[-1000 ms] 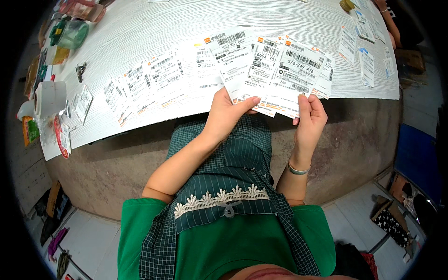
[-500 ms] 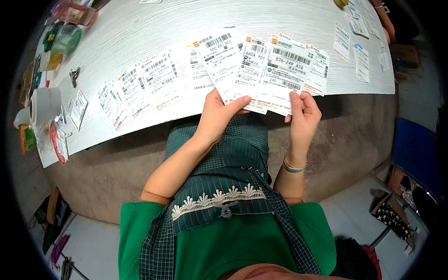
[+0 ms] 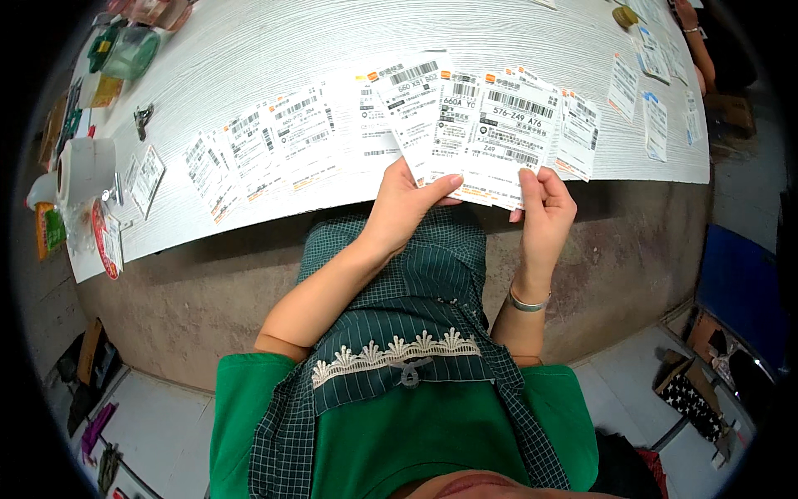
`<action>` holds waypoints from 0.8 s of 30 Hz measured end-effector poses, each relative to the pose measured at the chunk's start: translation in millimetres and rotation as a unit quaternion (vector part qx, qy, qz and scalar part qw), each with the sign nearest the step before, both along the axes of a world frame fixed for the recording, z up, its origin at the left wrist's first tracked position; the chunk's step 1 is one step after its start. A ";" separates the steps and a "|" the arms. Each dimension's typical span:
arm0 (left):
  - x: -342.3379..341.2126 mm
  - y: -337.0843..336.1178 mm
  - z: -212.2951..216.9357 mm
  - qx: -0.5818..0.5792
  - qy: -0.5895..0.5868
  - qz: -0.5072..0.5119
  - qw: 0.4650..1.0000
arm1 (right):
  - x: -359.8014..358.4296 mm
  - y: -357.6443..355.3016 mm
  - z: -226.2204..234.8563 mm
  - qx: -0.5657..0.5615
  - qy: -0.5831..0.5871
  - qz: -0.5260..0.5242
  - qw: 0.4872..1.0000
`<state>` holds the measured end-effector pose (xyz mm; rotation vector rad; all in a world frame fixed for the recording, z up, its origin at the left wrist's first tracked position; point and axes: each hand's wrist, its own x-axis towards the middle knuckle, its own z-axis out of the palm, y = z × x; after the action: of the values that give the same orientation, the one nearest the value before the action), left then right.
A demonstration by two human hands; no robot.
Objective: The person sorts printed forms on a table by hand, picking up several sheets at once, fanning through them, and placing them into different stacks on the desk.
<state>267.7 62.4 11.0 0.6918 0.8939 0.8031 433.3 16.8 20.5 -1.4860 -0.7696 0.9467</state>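
Several white shipping labels with barcodes are fanned out above the table's front edge. My left hand grips their lower ends, thumb on top, with the tilted label at the fan's left side. The front label overlaps its neighbour, and my right hand pinches its lower right corner between thumb and fingers. Behind the fan's right side, another label lies on the table. Left of my left hand, part of a label shows from under the fan.
Rows of labels lie on the white table to the left. A tape roll, a green jar and keys stand or lie far left. More labels and another person's arm are at the right.
The whole view has shifted slightly. The front label and the one beside it overlap a little more closely. Both hands keep their hold.
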 end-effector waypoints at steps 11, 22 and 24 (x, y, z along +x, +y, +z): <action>-6.3 1.5 2.2 -0.013 -0.019 0.004 1.000 | 2.9 1.3 0.2 0.006 0.028 0.002 1.000; -1.8 -22.3 -9.9 0.014 0.035 -0.103 0.994 | 20.0 -37.2 -19.0 0.049 0.103 0.004 0.993; 0.6 -31.2 -23.5 0.005 0.033 -0.119 0.992 | 19.5 -45.6 -25.4 0.056 0.077 -0.019 0.995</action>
<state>268.3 31.2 -12.5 0.8200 0.8486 0.5757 452.8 -28.8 -4.9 -1.3096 -0.6680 0.9621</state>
